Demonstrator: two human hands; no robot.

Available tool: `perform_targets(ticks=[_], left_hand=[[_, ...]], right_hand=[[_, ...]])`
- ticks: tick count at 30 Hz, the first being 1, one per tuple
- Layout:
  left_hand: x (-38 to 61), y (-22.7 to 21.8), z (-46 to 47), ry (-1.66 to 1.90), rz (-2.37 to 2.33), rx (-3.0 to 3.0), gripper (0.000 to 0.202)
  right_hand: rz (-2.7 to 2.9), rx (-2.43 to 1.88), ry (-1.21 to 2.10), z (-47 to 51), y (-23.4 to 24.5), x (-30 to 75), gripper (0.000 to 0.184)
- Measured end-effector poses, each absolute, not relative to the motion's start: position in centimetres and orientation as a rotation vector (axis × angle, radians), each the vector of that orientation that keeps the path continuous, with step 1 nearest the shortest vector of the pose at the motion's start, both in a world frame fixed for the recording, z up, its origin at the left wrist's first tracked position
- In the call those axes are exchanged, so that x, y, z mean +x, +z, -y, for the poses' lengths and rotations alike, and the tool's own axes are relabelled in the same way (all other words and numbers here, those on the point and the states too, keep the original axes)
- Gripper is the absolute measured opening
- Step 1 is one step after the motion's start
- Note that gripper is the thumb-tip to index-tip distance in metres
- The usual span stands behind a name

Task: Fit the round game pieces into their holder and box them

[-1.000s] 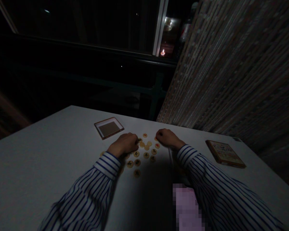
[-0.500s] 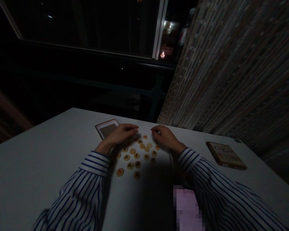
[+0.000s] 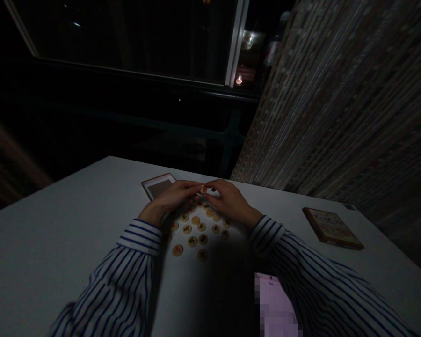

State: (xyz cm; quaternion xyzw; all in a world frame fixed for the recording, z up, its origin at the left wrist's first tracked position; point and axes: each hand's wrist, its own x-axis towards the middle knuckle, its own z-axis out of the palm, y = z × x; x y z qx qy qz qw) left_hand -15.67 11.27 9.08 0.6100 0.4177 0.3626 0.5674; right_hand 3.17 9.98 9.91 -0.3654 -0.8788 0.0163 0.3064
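Note:
Several round tan game discs (image 3: 196, 229) with dark or red marks lie flat on the white table (image 3: 56, 234). My left hand (image 3: 171, 199) and my right hand (image 3: 228, 201) meet just above them, fingertips pinched together on one disc (image 3: 203, 189) held between both hands. Both forearms wear blue-striped white sleeves. The light is dim.
An open box half with a brown rim (image 3: 158, 186) lies just beyond my left hand. A flat printed box lid (image 3: 332, 227) rests at the right of the table. A brick wall (image 3: 337, 103) rises on the right, a dark window behind. A blurred pinkish patch (image 3: 275, 306) sits near me.
Both hands have lifted off the discs and come together over them, and a disc is now pinched between their fingertips. The view has drifted slightly.

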Motion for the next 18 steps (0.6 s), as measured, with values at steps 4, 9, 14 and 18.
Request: perform_targets(ticks=[4,9,14,18], left_hand=[[-15.6,9.1,-11.2,0.850,-1.023,1.454,0.030],[-15.5,9.5,-11.1,0.838,-1.086,1.549,0.030],[-15.8,9.3,-11.5,0.831,-1.291,1.663,0.038],[-16.6,8.6,-12.1,0.719,-1.433,1.867,0.037]], right_hand=[[2.308,-1.011,0.046,-10.0,10.0,2.7,0.025],[2.299,-1.082,0.124,-10.1,10.0,2.3,0.026],[2.316,-1.164,0.134,-11.6,9.0,2.3,0.022],[2.449,-1.377,0.019,-13.2,8.1,2.3,0.022]])
